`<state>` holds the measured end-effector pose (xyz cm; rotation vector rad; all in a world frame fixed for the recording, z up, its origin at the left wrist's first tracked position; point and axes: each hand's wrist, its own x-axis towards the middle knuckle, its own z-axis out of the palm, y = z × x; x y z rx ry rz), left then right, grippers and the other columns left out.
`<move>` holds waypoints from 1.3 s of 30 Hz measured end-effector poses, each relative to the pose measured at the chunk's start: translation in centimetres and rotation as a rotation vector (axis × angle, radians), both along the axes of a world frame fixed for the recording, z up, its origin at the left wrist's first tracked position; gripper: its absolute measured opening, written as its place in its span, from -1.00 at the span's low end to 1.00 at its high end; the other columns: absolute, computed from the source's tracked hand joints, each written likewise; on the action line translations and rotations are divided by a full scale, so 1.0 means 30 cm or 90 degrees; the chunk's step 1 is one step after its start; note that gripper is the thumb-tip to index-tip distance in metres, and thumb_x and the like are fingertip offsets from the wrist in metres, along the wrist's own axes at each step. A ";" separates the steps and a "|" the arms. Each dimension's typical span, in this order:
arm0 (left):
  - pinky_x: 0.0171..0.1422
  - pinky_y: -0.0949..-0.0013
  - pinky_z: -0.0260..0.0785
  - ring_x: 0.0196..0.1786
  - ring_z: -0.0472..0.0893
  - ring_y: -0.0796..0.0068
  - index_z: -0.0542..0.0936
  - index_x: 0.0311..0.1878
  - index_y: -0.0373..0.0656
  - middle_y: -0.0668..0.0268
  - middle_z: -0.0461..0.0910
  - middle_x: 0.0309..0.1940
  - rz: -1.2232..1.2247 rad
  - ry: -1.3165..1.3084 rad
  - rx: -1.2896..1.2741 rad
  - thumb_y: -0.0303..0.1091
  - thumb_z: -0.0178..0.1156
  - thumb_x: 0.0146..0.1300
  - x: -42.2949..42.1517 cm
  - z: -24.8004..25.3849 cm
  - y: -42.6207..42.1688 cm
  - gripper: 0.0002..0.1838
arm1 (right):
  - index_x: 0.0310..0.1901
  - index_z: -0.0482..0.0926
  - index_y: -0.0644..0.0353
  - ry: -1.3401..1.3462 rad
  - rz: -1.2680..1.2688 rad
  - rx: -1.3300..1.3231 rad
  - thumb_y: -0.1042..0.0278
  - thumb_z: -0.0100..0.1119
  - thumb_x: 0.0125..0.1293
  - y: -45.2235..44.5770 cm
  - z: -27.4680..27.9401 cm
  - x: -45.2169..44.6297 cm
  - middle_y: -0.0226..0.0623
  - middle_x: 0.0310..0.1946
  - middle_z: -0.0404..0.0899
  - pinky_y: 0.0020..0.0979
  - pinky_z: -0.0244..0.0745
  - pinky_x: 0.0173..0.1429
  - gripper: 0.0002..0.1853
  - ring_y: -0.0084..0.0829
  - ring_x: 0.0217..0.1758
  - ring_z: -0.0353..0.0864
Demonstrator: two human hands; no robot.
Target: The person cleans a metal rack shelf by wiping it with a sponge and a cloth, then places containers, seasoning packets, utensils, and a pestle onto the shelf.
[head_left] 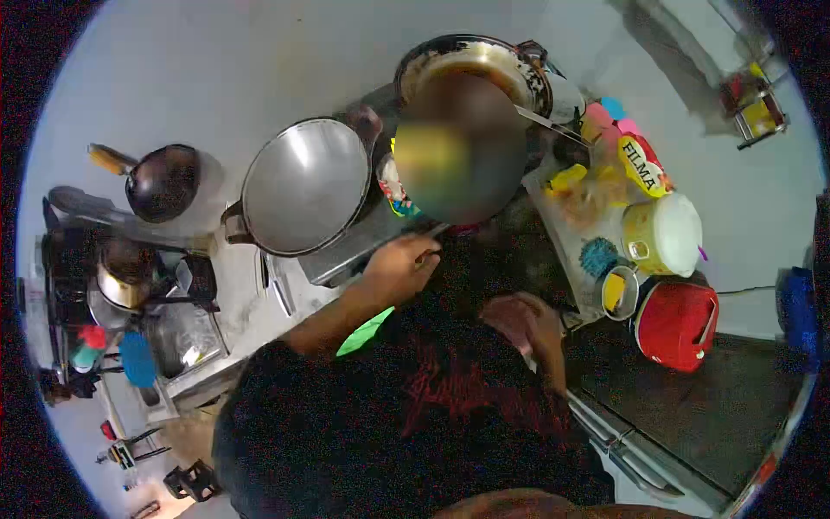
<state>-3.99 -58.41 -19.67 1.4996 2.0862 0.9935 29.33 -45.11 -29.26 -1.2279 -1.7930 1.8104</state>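
My left hand (403,266) is at the front edge of the stove (333,264). Its fingers are curled in, and what they grip, if anything, is hidden. In front of my dark shirt is my right hand (538,324), with a smeared pinkish area at its fingers that could be palm or cloth. Up and left of my left hand stands a large metal wok (303,190) with two dark handles. Beyond both hands is a wide, stained pan (419,73), partly covered by a round blurred patch. A colourful item shows beside that patch.
On the right counter are a FILMA packet (641,164), a yellow tub (661,233) with a white lid, a blue scrubber (598,257), a cup (630,303) holding something yellow, and a red appliance (677,327). To the left are a small dark wok (162,183) and a sink (207,333).
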 end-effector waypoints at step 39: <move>0.45 0.14 0.41 0.36 0.54 0.11 0.00 0.61 -0.40 -0.09 0.46 0.38 0.089 -0.361 -0.056 -0.19 0.48 0.26 -0.221 -0.281 0.021 0.07 | 0.55 0.26 0.15 0.054 0.128 0.262 0.49 0.47 0.23 0.231 0.006 -0.831 -0.16 0.17 0.60 -0.27 0.62 0.15 -0.14 -0.29 0.16 0.64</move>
